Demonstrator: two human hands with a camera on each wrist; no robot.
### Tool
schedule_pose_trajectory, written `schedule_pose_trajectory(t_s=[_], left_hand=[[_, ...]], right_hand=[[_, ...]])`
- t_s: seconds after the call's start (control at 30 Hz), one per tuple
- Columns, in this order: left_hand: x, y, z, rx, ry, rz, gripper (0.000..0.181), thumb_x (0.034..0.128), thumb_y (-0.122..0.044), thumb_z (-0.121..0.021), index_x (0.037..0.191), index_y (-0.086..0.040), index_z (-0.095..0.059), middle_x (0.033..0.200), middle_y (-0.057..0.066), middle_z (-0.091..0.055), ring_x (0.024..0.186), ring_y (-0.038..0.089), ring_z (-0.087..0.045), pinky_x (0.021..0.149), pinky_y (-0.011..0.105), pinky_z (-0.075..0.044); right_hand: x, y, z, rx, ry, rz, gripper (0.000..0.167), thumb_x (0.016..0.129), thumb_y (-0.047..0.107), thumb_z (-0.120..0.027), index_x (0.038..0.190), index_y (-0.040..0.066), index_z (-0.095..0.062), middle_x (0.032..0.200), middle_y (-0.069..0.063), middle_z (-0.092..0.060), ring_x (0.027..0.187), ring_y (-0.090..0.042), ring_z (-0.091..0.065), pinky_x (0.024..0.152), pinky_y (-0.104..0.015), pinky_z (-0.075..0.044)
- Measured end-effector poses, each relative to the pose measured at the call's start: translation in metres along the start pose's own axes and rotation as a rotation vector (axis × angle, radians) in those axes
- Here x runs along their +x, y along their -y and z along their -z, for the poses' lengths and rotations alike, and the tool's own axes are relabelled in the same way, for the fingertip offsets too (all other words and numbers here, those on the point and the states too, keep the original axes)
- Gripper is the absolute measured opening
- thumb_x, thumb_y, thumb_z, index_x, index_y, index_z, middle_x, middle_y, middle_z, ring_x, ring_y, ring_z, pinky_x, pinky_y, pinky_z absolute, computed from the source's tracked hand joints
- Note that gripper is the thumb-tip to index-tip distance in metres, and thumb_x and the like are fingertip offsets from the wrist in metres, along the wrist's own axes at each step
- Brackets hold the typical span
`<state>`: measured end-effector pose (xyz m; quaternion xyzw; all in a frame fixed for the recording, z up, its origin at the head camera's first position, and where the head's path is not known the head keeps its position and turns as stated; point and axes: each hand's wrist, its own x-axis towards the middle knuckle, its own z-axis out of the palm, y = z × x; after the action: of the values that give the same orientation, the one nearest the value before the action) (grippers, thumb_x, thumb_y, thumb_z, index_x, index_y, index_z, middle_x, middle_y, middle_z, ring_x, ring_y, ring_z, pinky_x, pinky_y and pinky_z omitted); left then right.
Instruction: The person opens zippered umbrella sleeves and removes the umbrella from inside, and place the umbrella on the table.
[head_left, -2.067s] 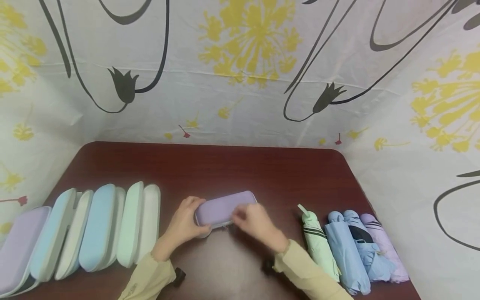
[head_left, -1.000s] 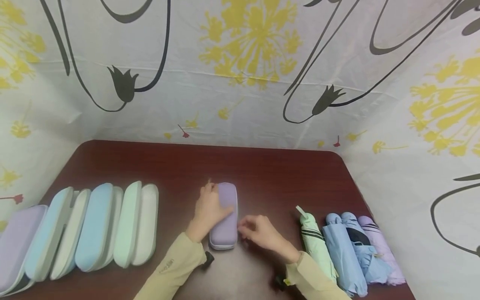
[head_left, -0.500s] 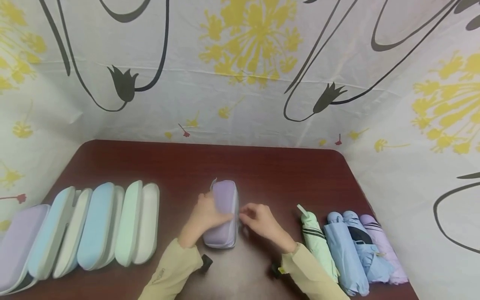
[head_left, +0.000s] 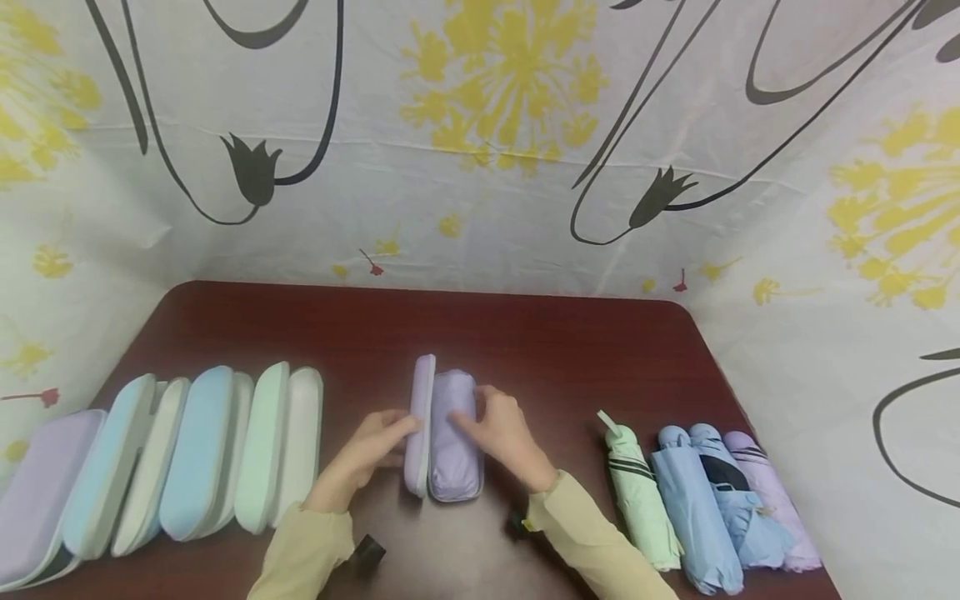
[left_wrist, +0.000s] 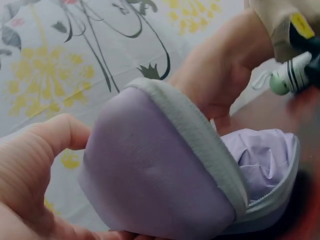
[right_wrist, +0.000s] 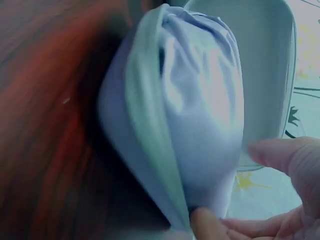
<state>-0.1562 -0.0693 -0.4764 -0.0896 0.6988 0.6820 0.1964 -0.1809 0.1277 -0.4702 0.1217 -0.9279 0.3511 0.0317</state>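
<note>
A lilac zippered hard case (head_left: 420, 433) stands unzipped mid-table, its lid raised on the left. In its base lies a folded lilac umbrella (head_left: 455, 442), its fabric bunched in the right wrist view. My left hand (head_left: 372, 446) holds the lid from outside; in the left wrist view the thumb is at one edge of the lid (left_wrist: 150, 165) and the fingers run under its lower edge. My right hand (head_left: 510, 432) straddles the umbrella, thumb across its top, a fingertip tucked at the case's rim (right_wrist: 155, 115) in the right wrist view.
At the left stand several more cases: lilac (head_left: 45, 492), blue (head_left: 197, 454) and green (head_left: 261, 450), some gaping. At the right lie folded umbrellas: green (head_left: 643, 500), blue (head_left: 697, 512) and lilac (head_left: 772, 500). A patterned cloth (head_left: 480, 208) hangs behind the brown table (head_left: 562, 350).
The lilac case was turned upright and its zip run round by my right hand. Its lid has since swung open to the left, uncovering the umbrella; my right hand has moved onto the umbrella.
</note>
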Motion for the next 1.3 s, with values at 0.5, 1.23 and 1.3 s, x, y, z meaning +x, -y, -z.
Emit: schedule_pose_trajectory(t_s=[0.5,1.23,1.3], left_hand=[[-0.006,0.006,0.010,-0.102,0.119,-0.024,0.055,0.0806,-0.016,-0.054,0.123,0.017,-0.040,0.106,0.020,-0.057,0.088,0.022,-0.060,0.083,0.042,-0.050],[-0.003,0.008,0.005,-0.027,0.014,-0.007,0.050,0.0814,-0.013,-0.060,0.119,0.015,-0.046,0.100,0.021,-0.059,0.081,0.023,-0.061,0.077,0.042,-0.053],[-0.002,0.007,0.003,-0.017,0.010,-0.011,0.050,0.0813,-0.013,-0.061,0.120,0.015,-0.046,0.101,0.022,-0.059,0.081,0.023,-0.061,0.077,0.042,-0.053]], right_hand=[[0.014,0.034,-0.024,-0.280,0.129,-0.106,0.077,0.065,0.033,-0.077,0.114,-0.016,-0.045,0.080,-0.020,-0.059,0.073,-0.035,-0.062,0.059,-0.042,-0.051],[0.017,0.032,-0.012,-0.117,0.256,-0.158,0.078,0.069,0.032,-0.076,0.124,-0.013,-0.043,0.080,-0.016,-0.061,0.067,-0.025,-0.061,0.053,-0.033,-0.050],[0.017,0.034,-0.015,-0.128,0.248,-0.154,0.083,0.066,0.032,-0.077,0.125,-0.013,-0.040,0.081,-0.018,-0.061,0.069,-0.028,-0.062,0.056,-0.036,-0.050]])
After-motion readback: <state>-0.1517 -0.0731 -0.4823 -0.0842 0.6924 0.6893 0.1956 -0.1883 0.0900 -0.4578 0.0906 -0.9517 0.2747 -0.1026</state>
